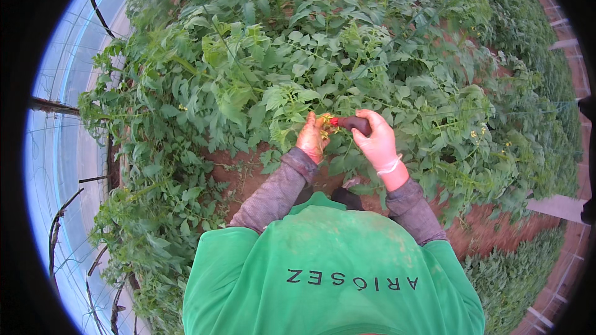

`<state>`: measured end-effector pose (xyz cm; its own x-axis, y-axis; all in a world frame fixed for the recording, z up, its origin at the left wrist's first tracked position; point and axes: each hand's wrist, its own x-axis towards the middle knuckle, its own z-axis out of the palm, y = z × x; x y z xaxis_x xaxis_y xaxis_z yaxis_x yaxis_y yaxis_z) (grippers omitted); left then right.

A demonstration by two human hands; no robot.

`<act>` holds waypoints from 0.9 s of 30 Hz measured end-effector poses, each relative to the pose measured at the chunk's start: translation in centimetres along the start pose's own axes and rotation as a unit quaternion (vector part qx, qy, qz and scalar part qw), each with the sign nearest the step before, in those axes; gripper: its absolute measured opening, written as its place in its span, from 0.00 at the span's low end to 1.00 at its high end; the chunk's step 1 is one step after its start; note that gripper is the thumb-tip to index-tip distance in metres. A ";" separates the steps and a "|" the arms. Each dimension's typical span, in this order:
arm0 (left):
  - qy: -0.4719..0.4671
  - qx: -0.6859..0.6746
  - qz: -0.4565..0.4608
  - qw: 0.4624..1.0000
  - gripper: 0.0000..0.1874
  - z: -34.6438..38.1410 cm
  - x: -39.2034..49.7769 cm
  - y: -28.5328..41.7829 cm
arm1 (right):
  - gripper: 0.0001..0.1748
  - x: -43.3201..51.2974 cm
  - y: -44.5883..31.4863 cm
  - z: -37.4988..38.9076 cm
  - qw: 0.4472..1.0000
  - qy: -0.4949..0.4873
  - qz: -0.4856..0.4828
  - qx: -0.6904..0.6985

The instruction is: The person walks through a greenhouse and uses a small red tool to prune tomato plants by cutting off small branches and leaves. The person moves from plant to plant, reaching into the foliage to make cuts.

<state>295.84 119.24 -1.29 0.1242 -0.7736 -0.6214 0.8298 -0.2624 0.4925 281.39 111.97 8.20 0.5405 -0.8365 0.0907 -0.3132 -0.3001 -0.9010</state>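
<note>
My right hand (pixel 378 142), seemingly in a thin pale glove with its cuff at the wrist, grips a dark squeeze bottle (pixel 356 124). The bottle lies nearly level, its red nozzle (pixel 334 122) pointing at my left hand (pixel 313 138). Between the stained fingers of that hand is a cluster of yellow tomato flowers (pixel 325 122), still among the leaves. The nozzle is at the blossoms; whether it touches them I cannot tell. Leafy tomato plants (pixel 298 63) spread just beyond both hands, and the stem behind the cluster is hidden.
Thin green twine (pixel 228 46) runs up through the foliage. Plastic sheeting (pixel 77 149) with dark poles (pixel 53 106) borders the left side. Reddish soil (pixel 237 167) shows between the plants. More yellow flowers (pixel 477 134) stand at the right, and another plant row (pixel 521 270) lies lower right.
</note>
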 end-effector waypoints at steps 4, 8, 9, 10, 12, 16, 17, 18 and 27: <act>-0.013 0.011 0.000 1.000 0.32 -0.2 0.0 0.3 | 0.18 0.2 -0.7 -0.1 0.998 -0.003 0.022 0.062; -0.019 0.003 -0.006 1.000 0.32 -0.3 0.1 0.7 | 0.18 -0.4 -2.0 -1.0 0.999 0.015 -0.032 0.033; -0.009 0.005 -0.011 1.000 0.32 -0.3 0.1 0.7 | 0.17 -0.5 -2.0 -0.6 0.999 0.018 -0.026 -0.001; -0.010 0.002 -0.007 1.000 0.33 -0.2 0.2 0.8 | 0.17 -0.5 -2.0 -0.1 0.999 0.021 -0.041 -0.015; -0.010 -0.004 0.003 1.000 0.33 -0.1 0.3 0.9 | 0.18 -0.6 -1.7 0.7 0.994 0.027 -0.077 -0.079; -0.026 -0.001 -0.022 0.999 0.34 -0.1 0.6 1.7 | 0.18 -0.4 -1.4 0.5 0.999 0.029 0.034 0.021; -0.024 0.000 -0.026 0.999 0.34 -0.1 0.7 1.9 | 0.19 -0.4 -1.5 0.4 0.998 0.050 -0.026 -0.019; -0.022 0.002 -0.031 0.999 0.34 -0.1 0.7 2.0 | 0.19 -0.4 -1.7 0.2 0.995 0.068 -0.048 -0.056; -0.011 -0.011 -0.024 1.000 0.38 1.5 -0.6 4.9 | 0.17 -0.7 0.8 -2.1 0.972 0.180 0.059 0.137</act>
<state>299.05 117.57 2.43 0.0719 -0.7730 -0.6303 0.8463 -0.2872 0.4487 279.09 111.35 8.35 0.1899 -0.9787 0.0777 -0.1108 -0.1000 -0.9888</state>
